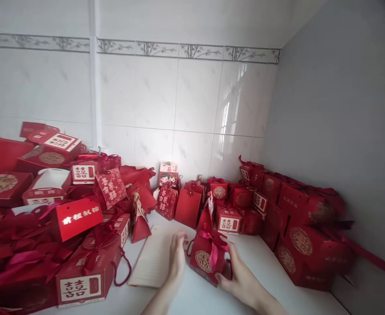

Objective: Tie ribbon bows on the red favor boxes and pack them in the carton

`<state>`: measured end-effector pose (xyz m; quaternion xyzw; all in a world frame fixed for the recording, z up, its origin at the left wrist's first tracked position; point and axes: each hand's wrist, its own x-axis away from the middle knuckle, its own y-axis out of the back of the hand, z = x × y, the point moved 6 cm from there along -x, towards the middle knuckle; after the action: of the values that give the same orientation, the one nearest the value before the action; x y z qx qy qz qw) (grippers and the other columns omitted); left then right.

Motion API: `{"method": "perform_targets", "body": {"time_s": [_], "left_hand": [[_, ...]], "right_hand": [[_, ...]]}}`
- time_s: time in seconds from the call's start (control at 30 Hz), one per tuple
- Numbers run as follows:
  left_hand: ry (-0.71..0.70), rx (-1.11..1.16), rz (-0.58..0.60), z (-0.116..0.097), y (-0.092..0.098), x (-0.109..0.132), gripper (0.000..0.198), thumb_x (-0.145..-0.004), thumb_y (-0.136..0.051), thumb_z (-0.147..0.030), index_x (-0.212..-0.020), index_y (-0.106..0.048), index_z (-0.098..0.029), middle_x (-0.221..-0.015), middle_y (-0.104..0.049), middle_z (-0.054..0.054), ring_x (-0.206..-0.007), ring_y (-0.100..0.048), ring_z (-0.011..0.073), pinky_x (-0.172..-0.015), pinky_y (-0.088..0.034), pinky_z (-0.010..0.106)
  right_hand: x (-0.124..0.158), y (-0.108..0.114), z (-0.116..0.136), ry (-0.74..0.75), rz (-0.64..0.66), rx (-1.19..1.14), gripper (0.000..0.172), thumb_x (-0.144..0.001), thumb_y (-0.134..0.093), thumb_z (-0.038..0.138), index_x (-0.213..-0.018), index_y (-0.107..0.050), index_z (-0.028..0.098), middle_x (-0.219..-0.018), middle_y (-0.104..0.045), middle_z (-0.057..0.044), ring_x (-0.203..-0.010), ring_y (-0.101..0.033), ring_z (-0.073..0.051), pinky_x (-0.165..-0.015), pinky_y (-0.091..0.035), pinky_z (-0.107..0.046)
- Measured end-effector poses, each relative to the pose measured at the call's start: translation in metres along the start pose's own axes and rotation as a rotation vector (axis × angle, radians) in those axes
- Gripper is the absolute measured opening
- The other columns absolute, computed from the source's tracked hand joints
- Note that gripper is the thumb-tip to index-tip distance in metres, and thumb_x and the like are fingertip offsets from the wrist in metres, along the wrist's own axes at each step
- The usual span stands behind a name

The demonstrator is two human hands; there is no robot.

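Observation:
A small red gift box [203, 259] with a gold round emblem and a magenta ribbon bow [214, 247] stands slightly tilted in front of me. My right hand [236, 273] grips its right side, thumb at the lower front and fingers behind the right edge. To the left of the box is my left hand [177, 258], its fingers loosely bent and apart from the box front. It appears to hold nothing, though the fingertips are partly hidden. Beneath and beside this hand lies an open lined notebook [151, 258] on the white tabletop [192, 302].
Red boxes, bags and ribbons pile up on the left, with a corded gift box [83, 275] nearest. Small bags [188, 208] and boxes [228, 221] line the tiled wall [195, 96]. Stacked boxes [305, 249] stand at the right against the grey wall [353, 131].

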<state>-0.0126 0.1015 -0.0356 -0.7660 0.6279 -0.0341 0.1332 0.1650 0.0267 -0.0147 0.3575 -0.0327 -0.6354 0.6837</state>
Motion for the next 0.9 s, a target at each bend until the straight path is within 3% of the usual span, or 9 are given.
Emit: {"method": "perform_targets", "body": {"time_s": [0.1,0.2,0.3,0.4,0.5,0.73,0.9], "left_hand": [[0.046,0.038,0.073,0.0,-0.007,0.002,0.041,-0.065,-0.048,-0.049,-0.088,-0.057,-0.017,-0.097,-0.062,0.01,-0.089,-0.059,0.0241,-0.073,-0.045,0.033],[0.081,0.09,0.194,0.0,-0.018,0.009,0.043,-0.069,-0.049,-0.05,-0.094,-0.06,-0.017,-0.099,-0.065,0.008,-0.093,-0.06,0.0242,-0.077,-0.046,0.033],[0.007,0.081,0.259,-0.01,-0.023,0.015,0.04,-0.073,-0.049,-0.05,-0.089,-0.062,-0.017,-0.095,-0.066,0.006,-0.092,-0.059,0.0228,-0.08,-0.044,0.031],[-0.093,-0.008,0.349,-0.023,-0.027,0.022,0.034,-0.076,-0.048,-0.047,-0.08,-0.062,-0.016,-0.085,-0.066,0.005,-0.085,-0.059,0.0204,-0.077,-0.044,0.028],[-0.139,-0.128,0.421,-0.031,-0.03,0.029,0.03,-0.079,-0.045,-0.043,-0.078,-0.059,-0.016,-0.079,-0.064,0.003,-0.078,-0.058,0.0184,-0.071,-0.043,0.026],[-0.187,-0.372,0.434,-0.034,-0.03,0.029,0.026,-0.081,-0.044,-0.041,-0.085,-0.056,-0.018,-0.087,-0.064,0.004,-0.082,-0.059,0.0195,-0.075,-0.044,0.028],[-0.191,-0.372,0.38,-0.038,-0.024,0.026,0.029,-0.081,-0.046,-0.045,-0.092,-0.056,-0.02,-0.095,-0.064,0.005,-0.092,-0.06,0.0203,-0.08,-0.045,0.029]], "right_hand": [[0.002,0.006,0.009,-0.042,0.095,-0.098,0.083,-0.067,-0.062,0.014,-0.138,-0.02,0.023,-0.134,-0.037,-0.012,-0.116,-0.046,-0.025,-0.093,-0.043,-0.037],[0.006,0.012,0.014,-0.022,0.185,-0.127,0.092,-0.066,-0.062,0.009,-0.142,-0.012,0.025,-0.137,-0.037,-0.011,-0.123,-0.04,-0.025,-0.1,-0.037,-0.04],[0.008,0.014,0.014,0.034,0.218,-0.089,0.091,-0.069,-0.058,0.008,-0.143,-0.008,0.024,-0.136,-0.04,-0.011,-0.125,-0.038,-0.024,-0.104,-0.032,-0.041],[0.008,0.02,0.011,0.066,0.138,0.024,0.082,-0.073,-0.058,0.013,-0.141,-0.014,0.023,-0.137,-0.037,-0.011,-0.126,-0.037,-0.025,-0.105,-0.031,-0.043],[0.009,0.027,0.011,0.057,0.037,0.095,0.072,-0.079,-0.058,0.025,-0.139,-0.017,0.023,-0.133,-0.04,-0.013,-0.121,-0.042,-0.026,-0.099,-0.039,-0.046],[0.01,0.037,0.032,0.185,-0.13,0.179,0.028,-0.089,-0.047,0.029,-0.116,-0.044,0.024,-0.107,-0.054,-0.007,-0.092,-0.058,-0.018,-0.082,-0.052,-0.034],[0.015,0.034,0.047,0.347,-0.205,0.231,0.015,-0.092,-0.043,0.023,-0.106,-0.048,0.022,-0.094,-0.052,-0.006,-0.08,-0.056,-0.016,-0.07,-0.052,-0.029]]}}
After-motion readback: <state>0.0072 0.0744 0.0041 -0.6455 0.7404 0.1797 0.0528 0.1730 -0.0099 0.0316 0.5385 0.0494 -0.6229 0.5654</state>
